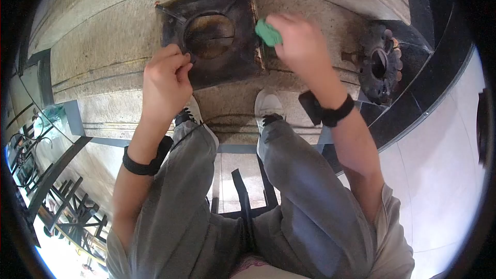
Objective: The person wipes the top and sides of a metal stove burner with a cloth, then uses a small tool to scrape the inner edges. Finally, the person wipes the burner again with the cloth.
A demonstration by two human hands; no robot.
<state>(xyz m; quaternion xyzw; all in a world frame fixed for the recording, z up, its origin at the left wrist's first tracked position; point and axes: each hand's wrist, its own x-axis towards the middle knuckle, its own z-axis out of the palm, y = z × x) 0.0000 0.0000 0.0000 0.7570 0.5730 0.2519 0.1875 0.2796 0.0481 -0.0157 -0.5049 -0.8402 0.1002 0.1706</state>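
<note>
A square, blackened metal plate (217, 70) with a round hole in its middle lies on the stone step in front of me. Its right edge shows brown rust. My left hand (168, 80) is closed at the plate's lower left corner, which it hides. My right hand (305, 46) grips a green scouring pad (268, 32) beside the plate's right edge. The pad looks bunched up under the fingers, and the hand is slightly blurred.
A dark round metal burner ring (380, 64) with a central hole lies on the right. My shoes (269, 104) rest on the stained stone step (103, 80) just below the plate. Black metal frames (77, 206) and a clear plastic bag (51, 119) are at the left.
</note>
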